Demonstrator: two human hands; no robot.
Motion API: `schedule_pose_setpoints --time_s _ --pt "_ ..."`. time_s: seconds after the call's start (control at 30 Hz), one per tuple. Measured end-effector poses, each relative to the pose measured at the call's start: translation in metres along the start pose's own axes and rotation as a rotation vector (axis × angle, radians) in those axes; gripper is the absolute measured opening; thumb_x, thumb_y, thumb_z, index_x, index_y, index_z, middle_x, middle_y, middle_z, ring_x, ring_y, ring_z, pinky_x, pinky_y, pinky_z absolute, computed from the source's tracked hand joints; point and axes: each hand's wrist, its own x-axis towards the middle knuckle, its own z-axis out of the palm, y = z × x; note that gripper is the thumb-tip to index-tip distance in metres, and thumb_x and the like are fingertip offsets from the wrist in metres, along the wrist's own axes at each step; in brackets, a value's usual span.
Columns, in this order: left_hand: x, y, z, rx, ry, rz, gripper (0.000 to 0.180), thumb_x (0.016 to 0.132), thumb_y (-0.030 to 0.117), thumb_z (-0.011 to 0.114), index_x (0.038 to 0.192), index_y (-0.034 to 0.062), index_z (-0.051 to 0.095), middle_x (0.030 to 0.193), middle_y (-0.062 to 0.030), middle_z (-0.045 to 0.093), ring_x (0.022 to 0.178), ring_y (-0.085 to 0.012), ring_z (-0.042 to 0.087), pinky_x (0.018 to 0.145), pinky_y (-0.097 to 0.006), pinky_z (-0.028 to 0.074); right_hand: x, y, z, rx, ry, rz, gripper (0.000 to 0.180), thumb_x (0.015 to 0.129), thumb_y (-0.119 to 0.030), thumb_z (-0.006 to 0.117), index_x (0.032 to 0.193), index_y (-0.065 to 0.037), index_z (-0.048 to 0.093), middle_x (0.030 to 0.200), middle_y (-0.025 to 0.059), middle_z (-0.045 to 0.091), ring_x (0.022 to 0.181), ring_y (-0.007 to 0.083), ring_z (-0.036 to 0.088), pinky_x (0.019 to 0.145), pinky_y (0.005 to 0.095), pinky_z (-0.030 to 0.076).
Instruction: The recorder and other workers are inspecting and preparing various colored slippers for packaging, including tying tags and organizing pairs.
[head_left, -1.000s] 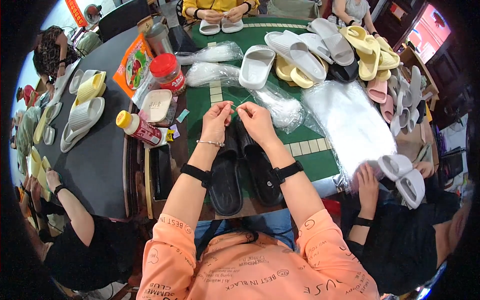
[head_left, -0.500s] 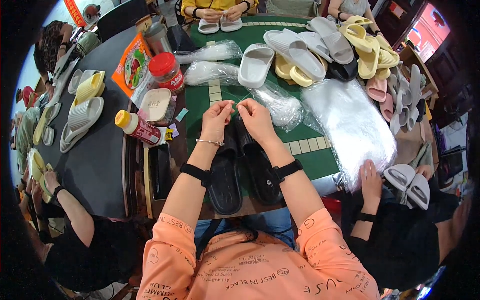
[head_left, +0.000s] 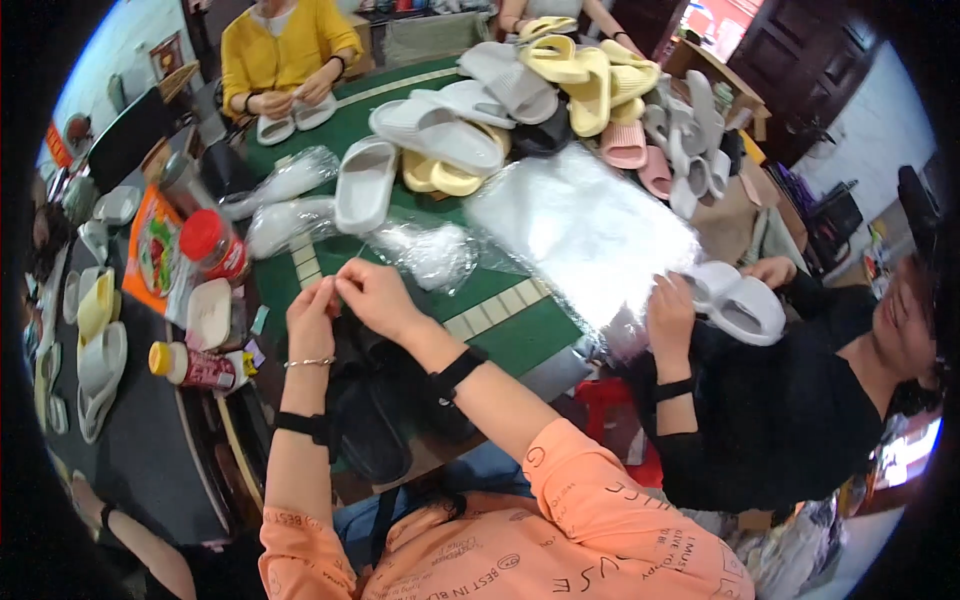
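My left hand [head_left: 312, 318] and my right hand [head_left: 378, 298] meet fingertip to fingertip over the green table mat. Both are closed in a pinch; whatever sits between the fingers is too small to make out. Under my forearms, at the table's near edge, lies a pair of black slippers [head_left: 370, 430], blurred and partly covered by my arms. Just beyond my hands are clear plastic bundles [head_left: 428, 254] and a single light grey slipper [head_left: 366, 185].
A stack of clear plastic bags [head_left: 590, 230] lies right of centre. Behind it rise piled grey slippers [head_left: 435, 135] and yellow slippers [head_left: 592, 90]. A red-lidded jar [head_left: 212, 245] and a yellow-capped bottle [head_left: 195, 365] stand left. A co-worker's hand [head_left: 670, 315] touches the bags; white slippers [head_left: 745, 305] are beside it.
The view has swung to the right, so the table and my hands appear further left. My fingertips stay pinched together. The co-worker at the right now shows more fully.
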Motion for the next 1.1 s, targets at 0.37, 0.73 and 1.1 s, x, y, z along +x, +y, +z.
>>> schedule_pose_setpoints --time_s 0.37,0.73,1.1 --pt "0.000 0.010 -0.013 -0.031 -0.112 -0.076 0.012 0.083 0.013 0.054 0.078 0.0019 0.056 0.064 0.0014 0.048 0.053 -0.0050 0.040 0.047 -0.019 0.030 -0.001 0.006 0.009 -0.029 -0.005 -0.069 0.010 0.074 -0.011 0.053 0.072 -0.002 0.056 0.067 0.0157 0.058 0.061 0.0307 0.057 0.054 0.0356 0.044" --pt "-0.001 0.007 -0.002 -0.066 -0.100 -0.042 0.016 0.084 0.017 0.055 0.089 0.0023 0.058 0.069 0.0020 0.053 0.057 -0.0046 0.044 0.050 -0.018 0.032 -0.006 0.000 0.005 0.107 0.042 -0.056 0.010 0.077 -0.007 0.051 0.073 0.002 0.052 0.062 0.0134 0.058 0.054 0.0223 0.057 0.052 0.0311 0.043" --pt "-0.003 0.008 0.007 -0.088 -0.032 0.002 0.019 0.085 0.019 0.054 0.090 0.0019 0.058 0.066 0.0032 0.051 0.055 -0.0036 0.041 0.048 -0.017 0.029 -0.003 0.001 0.009 0.218 0.053 0.018 0.012 0.080 -0.008 0.052 0.073 0.002 0.051 0.061 0.0093 0.055 0.054 0.0118 0.050 0.052 0.0267 0.041"
